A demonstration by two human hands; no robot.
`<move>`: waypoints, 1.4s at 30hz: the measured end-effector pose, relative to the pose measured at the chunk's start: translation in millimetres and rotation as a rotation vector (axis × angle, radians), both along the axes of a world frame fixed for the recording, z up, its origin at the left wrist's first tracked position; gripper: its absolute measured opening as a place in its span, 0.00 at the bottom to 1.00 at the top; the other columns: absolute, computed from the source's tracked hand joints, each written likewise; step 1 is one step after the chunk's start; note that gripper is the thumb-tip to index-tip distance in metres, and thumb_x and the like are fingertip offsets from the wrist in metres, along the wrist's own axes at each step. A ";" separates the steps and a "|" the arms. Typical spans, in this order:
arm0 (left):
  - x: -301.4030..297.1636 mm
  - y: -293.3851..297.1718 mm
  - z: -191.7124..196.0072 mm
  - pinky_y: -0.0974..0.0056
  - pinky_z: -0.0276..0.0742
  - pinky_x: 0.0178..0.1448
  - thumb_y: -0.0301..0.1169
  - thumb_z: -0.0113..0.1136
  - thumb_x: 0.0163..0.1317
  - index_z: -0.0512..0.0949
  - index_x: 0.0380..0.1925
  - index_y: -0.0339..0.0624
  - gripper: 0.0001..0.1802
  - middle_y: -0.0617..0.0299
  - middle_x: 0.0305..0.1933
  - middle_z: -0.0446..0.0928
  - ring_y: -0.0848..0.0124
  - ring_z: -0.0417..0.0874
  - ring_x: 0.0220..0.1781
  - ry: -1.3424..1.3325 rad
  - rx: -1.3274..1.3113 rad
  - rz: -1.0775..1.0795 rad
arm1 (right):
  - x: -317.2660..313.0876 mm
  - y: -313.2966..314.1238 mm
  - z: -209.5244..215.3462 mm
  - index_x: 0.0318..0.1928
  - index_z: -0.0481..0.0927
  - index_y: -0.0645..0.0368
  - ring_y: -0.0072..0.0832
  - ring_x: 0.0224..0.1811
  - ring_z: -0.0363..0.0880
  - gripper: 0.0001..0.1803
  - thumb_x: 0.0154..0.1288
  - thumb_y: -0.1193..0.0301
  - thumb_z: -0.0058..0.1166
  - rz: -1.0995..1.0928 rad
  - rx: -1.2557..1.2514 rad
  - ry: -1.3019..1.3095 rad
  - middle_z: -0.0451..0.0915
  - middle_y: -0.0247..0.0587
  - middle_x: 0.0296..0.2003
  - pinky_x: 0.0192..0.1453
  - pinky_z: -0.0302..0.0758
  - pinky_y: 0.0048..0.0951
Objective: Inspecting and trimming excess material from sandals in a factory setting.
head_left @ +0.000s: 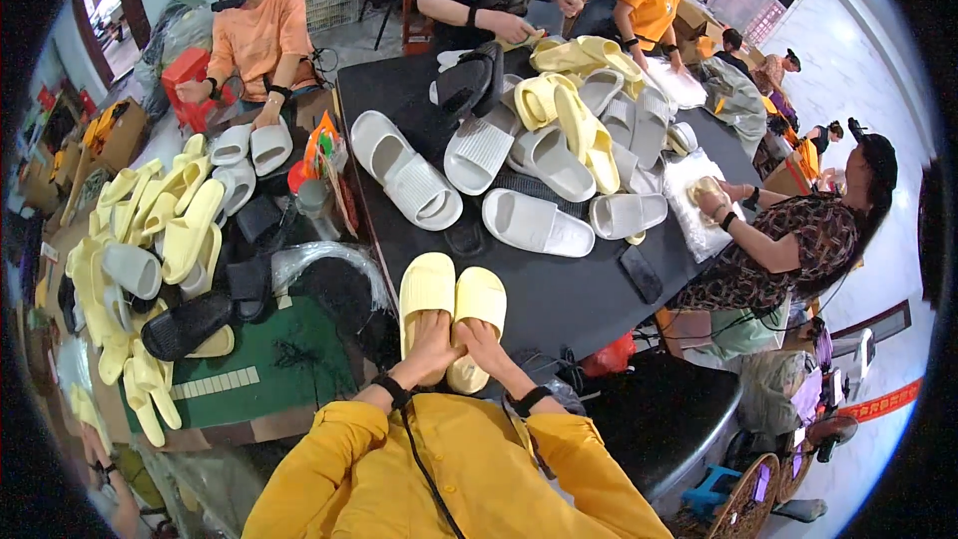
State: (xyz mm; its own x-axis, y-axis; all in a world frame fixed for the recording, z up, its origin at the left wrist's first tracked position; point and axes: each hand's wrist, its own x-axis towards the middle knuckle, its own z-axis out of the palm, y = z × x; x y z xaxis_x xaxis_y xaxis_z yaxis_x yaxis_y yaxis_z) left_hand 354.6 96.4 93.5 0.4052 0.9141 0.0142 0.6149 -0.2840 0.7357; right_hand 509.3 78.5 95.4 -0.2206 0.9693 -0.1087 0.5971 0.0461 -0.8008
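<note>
A pair of pale yellow slide slippers sits upright before me at the table's near edge, soles side by side. My left hand (431, 347) grips the left slipper (426, 284), and my right hand (482, 341) grips the right slipper (481, 294). The two hands touch at the thumbs. My fingertips are partly hidden against the slippers. Just beyond lie loose grey slippers, among them a wide grey slipper (537, 224) and a grey pair (407, 172).
More yellow and grey slippers heap on the dark table (559, 284). A phone (641, 273) lies at its right edge. To my left, a yellow slipper pile (150, 230) and a black slipper (188, 325) cover a green mat (299, 349). Several co-workers handle slippers and bags around the table.
</note>
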 end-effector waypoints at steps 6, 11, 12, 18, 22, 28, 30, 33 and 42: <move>5.3 8.3 11.6 0.45 0.59 0.60 0.28 0.54 0.53 0.72 0.41 0.32 0.15 0.37 0.49 0.69 0.42 0.65 0.55 0.100 -0.053 -0.101 | -14.9 20.9 -28.9 0.36 0.81 0.68 0.51 0.37 0.81 0.36 0.70 0.45 0.33 -0.100 -0.117 -0.370 0.81 0.57 0.30 0.41 0.76 0.45; 7.0 -1.9 -21.0 0.45 0.62 0.57 0.29 0.50 0.56 0.71 0.44 0.29 0.17 0.38 0.48 0.70 0.43 0.67 0.52 0.043 0.275 0.113 | -33.5 17.8 -3.7 0.30 0.82 0.71 0.51 0.31 0.81 0.43 0.67 0.38 0.33 -0.206 0.065 -0.400 0.81 0.57 0.26 0.39 0.77 0.43; 4.0 -1.2 -23.1 0.43 0.59 0.58 0.27 0.57 0.47 0.74 0.44 0.29 0.21 0.41 0.45 0.72 0.43 0.67 0.54 0.150 0.193 0.089 | -28.6 22.5 6.1 0.34 0.81 0.71 0.50 0.32 0.81 0.43 0.65 0.36 0.35 -0.098 -0.212 -0.413 0.81 0.58 0.28 0.37 0.77 0.43; 10.3 7.1 -13.5 0.43 0.58 0.63 0.31 0.56 0.50 0.76 0.44 0.34 0.20 0.44 0.49 0.74 0.47 0.67 0.58 0.348 0.091 0.042 | -19.0 25.3 8.9 0.38 0.81 0.69 0.49 0.31 0.81 0.43 0.63 0.35 0.37 -0.180 -0.190 -0.271 0.81 0.58 0.29 0.37 0.76 0.44; -4.0 17.2 -24.9 0.44 0.59 0.63 0.30 0.55 0.52 0.76 0.46 0.35 0.20 0.45 0.50 0.74 0.46 0.68 0.57 0.249 0.123 0.011 | -29.8 14.9 9.9 0.45 0.77 0.70 0.50 0.39 0.80 0.41 0.65 0.38 0.39 -0.214 -0.174 -0.135 0.80 0.60 0.35 0.43 0.75 0.42; -23.7 22.8 -34.6 0.47 0.57 0.66 0.30 0.53 0.54 0.75 0.50 0.35 0.22 0.45 0.55 0.72 0.46 0.65 0.61 -0.001 0.149 -0.082 | -58.2 3.9 -18.3 0.51 0.73 0.72 0.50 0.43 0.79 0.41 0.63 0.40 0.45 -0.337 -0.129 -0.052 0.80 0.59 0.40 0.48 0.73 0.41; -24.8 25.5 -38.4 0.47 0.60 0.63 0.34 0.54 0.54 0.75 0.45 0.33 0.20 0.44 0.53 0.73 0.45 0.66 0.59 0.008 0.129 -0.138 | -65.4 5.6 -32.0 0.53 0.72 0.72 0.49 0.46 0.78 0.44 0.61 0.37 0.46 -0.456 0.366 -0.101 0.79 0.60 0.42 0.52 0.72 0.40; -44.4 29.8 -45.3 0.44 0.53 0.67 0.36 0.53 0.54 0.74 0.49 0.35 0.23 0.40 0.55 0.70 0.42 0.62 0.63 0.029 -0.046 -0.238 | -58.7 9.7 3.0 0.53 0.73 0.74 0.47 0.50 0.78 0.49 0.59 0.33 0.44 -0.313 -0.234 0.159 0.79 0.61 0.45 0.55 0.71 0.35; -29.8 12.9 -25.5 0.46 0.54 0.67 0.39 0.61 0.50 0.73 0.53 0.37 0.29 0.46 0.59 0.68 0.49 0.63 0.64 0.093 0.178 -0.121 | -53.1 8.8 1.5 0.59 0.67 0.74 0.49 0.55 0.73 0.49 0.60 0.34 0.43 -0.273 -0.437 0.115 0.75 0.65 0.49 0.59 0.67 0.37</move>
